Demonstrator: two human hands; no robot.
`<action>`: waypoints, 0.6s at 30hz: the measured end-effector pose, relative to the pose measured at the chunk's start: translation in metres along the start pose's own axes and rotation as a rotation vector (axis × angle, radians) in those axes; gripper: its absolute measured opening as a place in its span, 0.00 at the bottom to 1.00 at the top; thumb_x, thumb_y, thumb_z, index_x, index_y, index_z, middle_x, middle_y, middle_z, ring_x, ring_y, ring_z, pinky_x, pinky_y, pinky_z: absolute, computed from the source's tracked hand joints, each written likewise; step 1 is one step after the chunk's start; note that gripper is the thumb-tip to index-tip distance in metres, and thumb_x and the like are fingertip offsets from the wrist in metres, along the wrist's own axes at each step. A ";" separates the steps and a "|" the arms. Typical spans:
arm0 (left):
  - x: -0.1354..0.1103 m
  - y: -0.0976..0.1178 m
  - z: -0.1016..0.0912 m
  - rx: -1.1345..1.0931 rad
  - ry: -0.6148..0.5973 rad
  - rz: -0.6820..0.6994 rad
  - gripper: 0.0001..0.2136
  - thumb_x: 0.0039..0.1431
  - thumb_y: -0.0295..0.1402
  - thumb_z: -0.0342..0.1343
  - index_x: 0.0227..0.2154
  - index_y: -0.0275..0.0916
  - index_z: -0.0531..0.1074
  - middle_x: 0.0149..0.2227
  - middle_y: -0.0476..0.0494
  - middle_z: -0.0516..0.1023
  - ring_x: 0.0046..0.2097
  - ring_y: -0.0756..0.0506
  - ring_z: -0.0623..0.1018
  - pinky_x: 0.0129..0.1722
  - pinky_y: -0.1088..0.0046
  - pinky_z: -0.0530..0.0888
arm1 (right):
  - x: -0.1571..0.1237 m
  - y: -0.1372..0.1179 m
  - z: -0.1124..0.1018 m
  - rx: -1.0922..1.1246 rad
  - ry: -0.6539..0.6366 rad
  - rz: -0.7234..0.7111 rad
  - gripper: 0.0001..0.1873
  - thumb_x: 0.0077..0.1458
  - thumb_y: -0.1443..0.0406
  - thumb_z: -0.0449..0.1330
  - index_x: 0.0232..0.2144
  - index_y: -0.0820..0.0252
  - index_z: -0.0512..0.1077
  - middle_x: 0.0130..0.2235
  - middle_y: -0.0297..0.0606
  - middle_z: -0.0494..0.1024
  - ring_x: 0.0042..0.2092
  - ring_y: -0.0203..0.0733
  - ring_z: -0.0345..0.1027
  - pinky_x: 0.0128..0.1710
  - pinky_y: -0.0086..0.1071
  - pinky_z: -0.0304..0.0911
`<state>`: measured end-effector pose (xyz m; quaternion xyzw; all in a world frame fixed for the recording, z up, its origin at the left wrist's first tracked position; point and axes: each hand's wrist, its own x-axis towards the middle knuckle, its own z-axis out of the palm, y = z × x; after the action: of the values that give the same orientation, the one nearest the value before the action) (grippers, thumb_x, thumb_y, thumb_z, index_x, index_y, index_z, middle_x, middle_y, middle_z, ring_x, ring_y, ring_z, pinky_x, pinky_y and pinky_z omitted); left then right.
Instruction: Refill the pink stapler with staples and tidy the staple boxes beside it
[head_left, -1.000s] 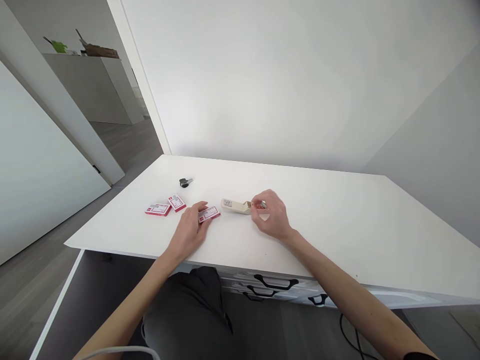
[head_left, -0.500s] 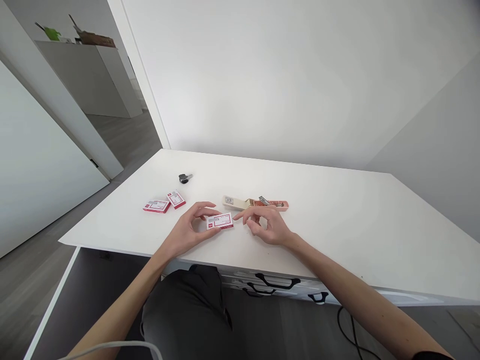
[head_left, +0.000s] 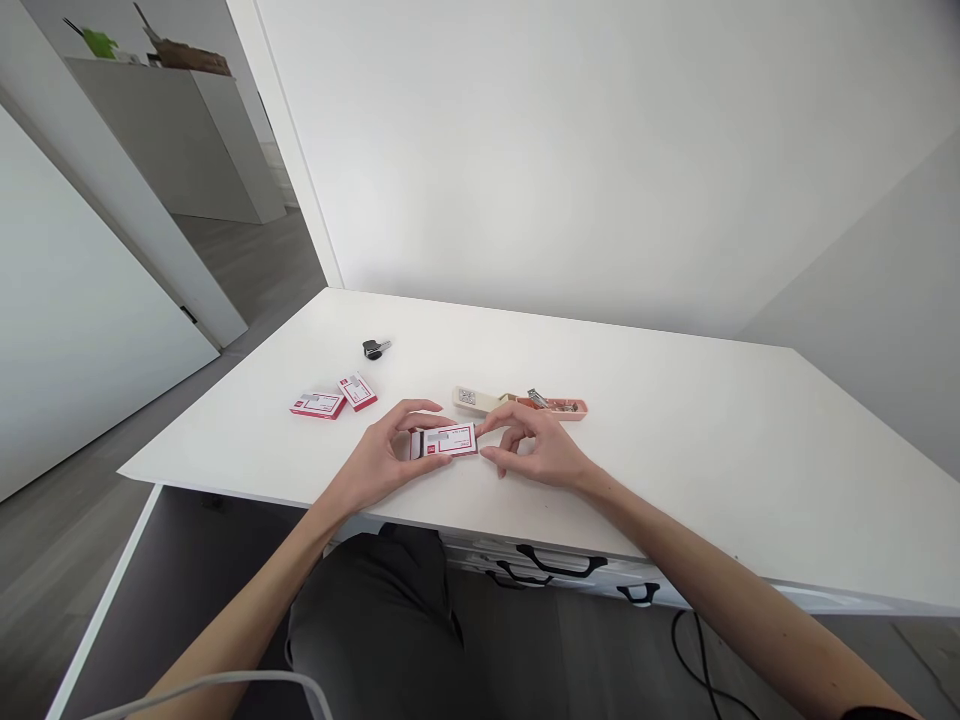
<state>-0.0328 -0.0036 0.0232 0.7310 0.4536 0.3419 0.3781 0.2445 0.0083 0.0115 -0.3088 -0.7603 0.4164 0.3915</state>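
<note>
My left hand (head_left: 379, 460) is closed round a small white-and-red cardboard box (head_left: 450, 440), with the thumb on its near side and the fingers on its far side. The box lies level just over the desk. A dark band and a white part show at its left end, as if an inner tray sticks out of the sleeve. My right hand (head_left: 536, 447) is at the box's right end, index fingertip against it, thumb apart and fingers curved. Behind the hands lies an opened cream-and-pink long case (head_left: 484, 401) with small metal pieces in its pink half.
Two similar red-and-white boxes (head_left: 319, 404) lie to the left on the white desk (head_left: 675, 450). Beyond them is a small black-and-metal object (head_left: 375, 349). Drawers with black handles (head_left: 562, 562) are under the desk edge, and a black cable (head_left: 705, 660) hangs below.
The box has shifted slightly right and now shows a dark gap and white part at its left end. My right thumb and index finger have come closer to its right end.
</note>
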 end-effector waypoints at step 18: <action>0.001 -0.004 0.005 -0.015 -0.006 0.033 0.23 0.66 0.41 0.62 0.62 0.47 0.69 0.61 0.41 0.80 0.63 0.39 0.78 0.65 0.56 0.73 | 0.004 0.007 0.010 -0.080 0.206 -0.112 0.09 0.66 0.58 0.66 0.44 0.54 0.73 0.43 0.38 0.83 0.35 0.39 0.83 0.31 0.33 0.76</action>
<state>-0.0302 -0.0025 0.0176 0.7366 0.4376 0.3493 0.3795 0.2350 0.0105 0.0028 -0.3222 -0.7480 0.3293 0.4777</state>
